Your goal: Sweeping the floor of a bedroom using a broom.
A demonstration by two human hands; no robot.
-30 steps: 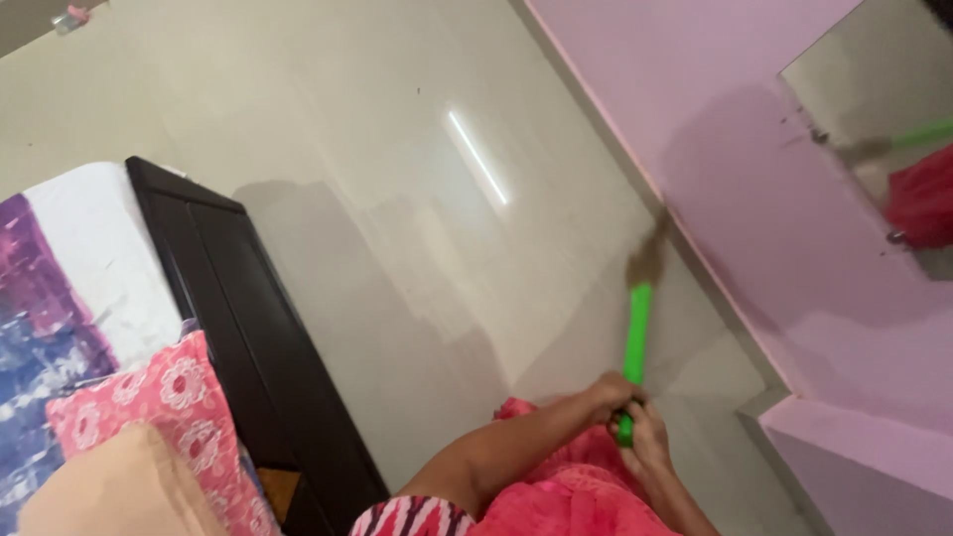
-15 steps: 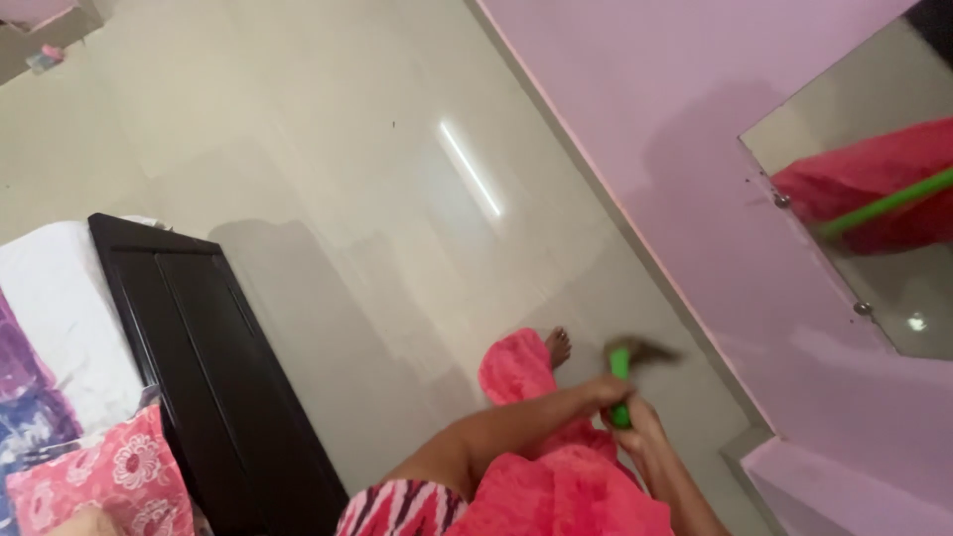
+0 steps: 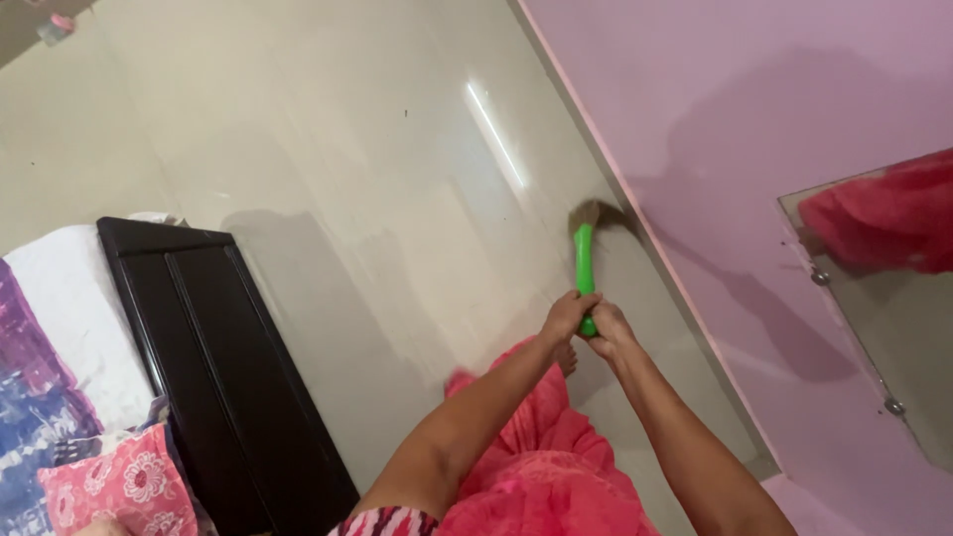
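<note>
Both my hands grip the bright green handle of a broom (image 3: 584, 260). My left hand (image 3: 564, 316) wraps it from the left and my right hand (image 3: 608, 330) from the right, close together at the handle's near end. The brown bristle head (image 3: 596, 214) touches the pale tiled floor (image 3: 377, 179) by the foot of the pink wall (image 3: 715, 129). My arms are stretched out forward over my red garment (image 3: 541, 467), and a bare foot shows just under my hands.
A black wooden bed footboard (image 3: 213, 357) stands at the left, with a white sheet and a pink flowered pillow (image 3: 114, 486) behind it. A mirror (image 3: 884, 288) hangs on the pink wall at the right. A small object (image 3: 55, 25) lies at the far top left.
The broom has swung from close by my feet out toward the wall, my arms stretching forward. One second ago it also reached toward the wall.
</note>
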